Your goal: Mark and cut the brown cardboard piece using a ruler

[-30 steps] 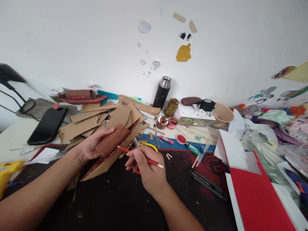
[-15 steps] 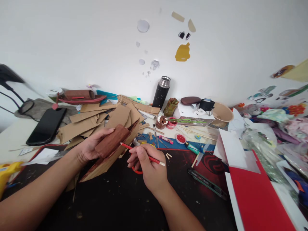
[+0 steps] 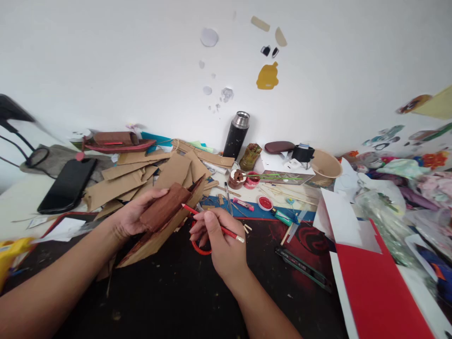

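My left hand [image 3: 136,214] is closed on a cardboard model boat [image 3: 162,235], held tilted with one end pointing up to the right. Its curved cabin [image 3: 165,207] is painted reddish brown, and the outer side of the hull is bare cardboard. In my right hand [image 3: 224,235] a red pencil [image 3: 231,233] with a white end is pinched between thumb and fingers. The pencil's tip lies close beside the cabin's right end; I cannot tell whether it touches. Behind my right fingers, red scissor handles [image 3: 201,250] show in part on the dark mat.
Cardboard scraps [image 3: 120,181] pile up behind the boat, near a phone [image 3: 67,186] and a finished-looking red boat [image 3: 120,143]. A black thermos [image 3: 236,136], paint pots [image 3: 237,179] and a red paint lid [image 3: 264,203] stand farther back. A utility knife [image 3: 303,269] lies right, beside red card [image 3: 377,287].
The pencil's tip has moved slightly up and to the right along the cabin, with my right hand shifting a little. My left hand and the boat stay nearly still.
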`<move>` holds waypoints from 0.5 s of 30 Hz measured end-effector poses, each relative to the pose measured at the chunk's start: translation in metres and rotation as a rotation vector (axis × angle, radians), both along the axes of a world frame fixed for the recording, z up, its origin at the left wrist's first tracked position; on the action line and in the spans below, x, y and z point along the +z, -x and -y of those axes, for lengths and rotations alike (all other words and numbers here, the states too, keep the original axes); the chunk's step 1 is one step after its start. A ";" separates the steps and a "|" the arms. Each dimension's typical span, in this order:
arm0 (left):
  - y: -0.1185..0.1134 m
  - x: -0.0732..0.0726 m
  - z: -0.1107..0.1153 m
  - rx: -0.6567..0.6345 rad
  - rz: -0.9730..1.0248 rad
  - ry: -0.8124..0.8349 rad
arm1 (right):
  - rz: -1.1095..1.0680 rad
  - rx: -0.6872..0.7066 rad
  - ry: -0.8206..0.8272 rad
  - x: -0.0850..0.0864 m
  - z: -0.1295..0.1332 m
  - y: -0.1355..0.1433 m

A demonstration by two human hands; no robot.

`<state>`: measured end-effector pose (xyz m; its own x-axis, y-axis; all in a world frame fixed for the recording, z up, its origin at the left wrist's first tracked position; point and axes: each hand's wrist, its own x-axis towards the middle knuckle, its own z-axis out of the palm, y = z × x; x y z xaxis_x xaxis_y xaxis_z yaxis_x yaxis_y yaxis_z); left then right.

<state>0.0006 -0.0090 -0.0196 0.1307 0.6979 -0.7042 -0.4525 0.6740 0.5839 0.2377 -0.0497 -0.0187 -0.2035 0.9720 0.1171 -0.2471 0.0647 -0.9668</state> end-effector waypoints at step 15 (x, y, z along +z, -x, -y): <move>-0.001 0.002 -0.002 0.003 0.032 0.068 | 0.006 0.005 -0.001 -0.001 0.000 0.000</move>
<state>0.0013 -0.0070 -0.0172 0.1519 0.6488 -0.7456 -0.4721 0.7104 0.5220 0.2377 -0.0498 -0.0193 -0.2087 0.9710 0.1167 -0.2421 0.0643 -0.9681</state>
